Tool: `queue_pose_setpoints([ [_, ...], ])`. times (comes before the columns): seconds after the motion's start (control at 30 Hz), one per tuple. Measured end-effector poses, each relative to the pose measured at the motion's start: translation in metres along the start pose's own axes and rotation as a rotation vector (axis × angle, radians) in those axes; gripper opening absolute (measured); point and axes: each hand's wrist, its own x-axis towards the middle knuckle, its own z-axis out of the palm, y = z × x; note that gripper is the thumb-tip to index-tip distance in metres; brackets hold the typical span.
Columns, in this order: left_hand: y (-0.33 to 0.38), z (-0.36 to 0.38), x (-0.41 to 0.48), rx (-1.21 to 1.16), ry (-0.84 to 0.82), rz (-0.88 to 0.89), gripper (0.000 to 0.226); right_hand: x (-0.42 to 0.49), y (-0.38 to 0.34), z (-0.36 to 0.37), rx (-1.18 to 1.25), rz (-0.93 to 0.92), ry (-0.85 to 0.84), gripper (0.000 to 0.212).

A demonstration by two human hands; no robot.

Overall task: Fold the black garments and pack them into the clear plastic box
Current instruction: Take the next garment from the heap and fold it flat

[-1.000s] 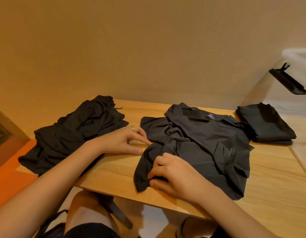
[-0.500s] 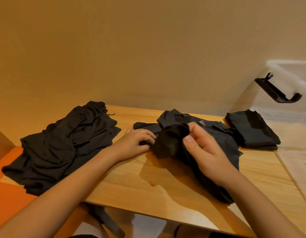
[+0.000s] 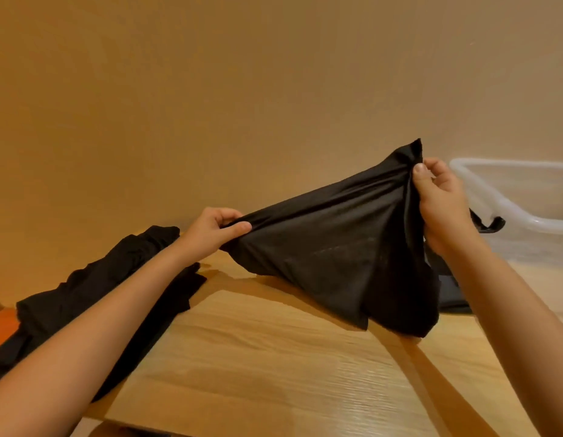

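A plain indoor room, most likely in a home, lit warm yellow. A light wood-grain bench (image 3: 274, 357) stands against a bare beige wall (image 3: 242, 89). Loose black garments (image 3: 72, 291) lie heaped at its left edge. A clear plastic storage box (image 3: 510, 163) stands at its right edge.

Two bare hands hold a black garment (image 3: 337, 253) up over a wooden worktop (image 3: 274, 357). The left hand (image 3: 210, 230) pinches its lower corner, the right hand (image 3: 441, 200) grips a higher bunched edge. A heap of black garments (image 3: 84, 298) lies at left; a clear plastic box (image 3: 526, 216) stands at right.
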Motion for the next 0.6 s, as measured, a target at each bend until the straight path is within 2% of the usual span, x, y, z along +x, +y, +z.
queue_pose_setpoints([
  [0.27, 0.068, -0.057, 0.074, 0.069, 0.184, 0.128, 0.009, 0.098, -0.033, 0.027, 0.091, 0.048, -0.017, 0.02],
  [0.47, 0.132, -0.107, 0.136, 0.064, 0.286, 0.257, 0.011, 0.16, -0.079, 0.04, 0.172, -0.066, -0.015, 0.013],
  [0.6, 0.162, -0.13, 0.147, 0.034, 0.339, 0.316, 0.019, 0.167, -0.1, 0.043, 0.219, -0.2, -0.005, 0.029],
])
